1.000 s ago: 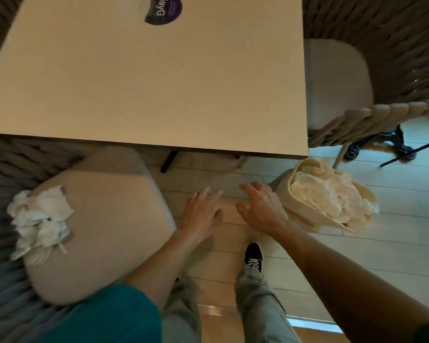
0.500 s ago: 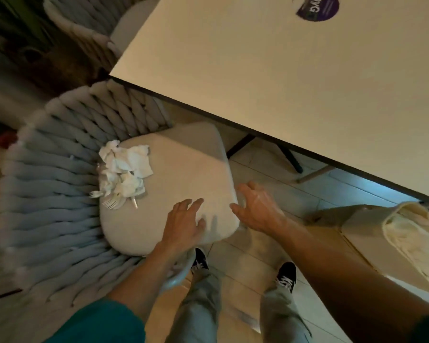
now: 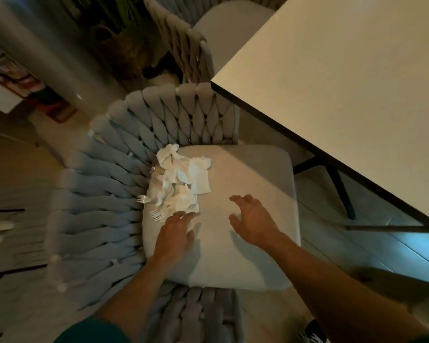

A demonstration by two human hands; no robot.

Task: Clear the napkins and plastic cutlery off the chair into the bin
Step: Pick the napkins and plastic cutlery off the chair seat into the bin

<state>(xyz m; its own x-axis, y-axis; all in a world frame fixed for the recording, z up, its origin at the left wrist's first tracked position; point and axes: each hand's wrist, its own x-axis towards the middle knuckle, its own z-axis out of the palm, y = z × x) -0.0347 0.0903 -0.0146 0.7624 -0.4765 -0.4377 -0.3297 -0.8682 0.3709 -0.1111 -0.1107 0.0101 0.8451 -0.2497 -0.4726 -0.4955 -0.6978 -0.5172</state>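
A heap of crumpled white napkins (image 3: 181, 179) lies on the left side of the chair's grey seat cushion (image 3: 245, 174). White plastic forks (image 3: 157, 214) poke out from under the heap at its lower left, and one fork (image 3: 142, 199) lies against the woven backrest. My left hand (image 3: 176, 233) reaches over the cushion with straight fingers, its fingertips at the near edge of the napkin heap. My right hand (image 3: 253, 221) hovers over the middle of the cushion, fingers spread and loosely bent, holding nothing. The bin is out of view.
The chair has a thick woven grey backrest (image 3: 114, 184) curving round the left and far sides. A pale table (image 3: 352, 95) with a dark edge overhangs on the right, its black leg (image 3: 339, 191) beside the seat. A second woven chair (image 3: 188, 43) stands beyond.
The view has swung from the bin and floor to the chair. Both hands have moved forward over the cushion, and my left hand has reached the edge of the napkin heap.
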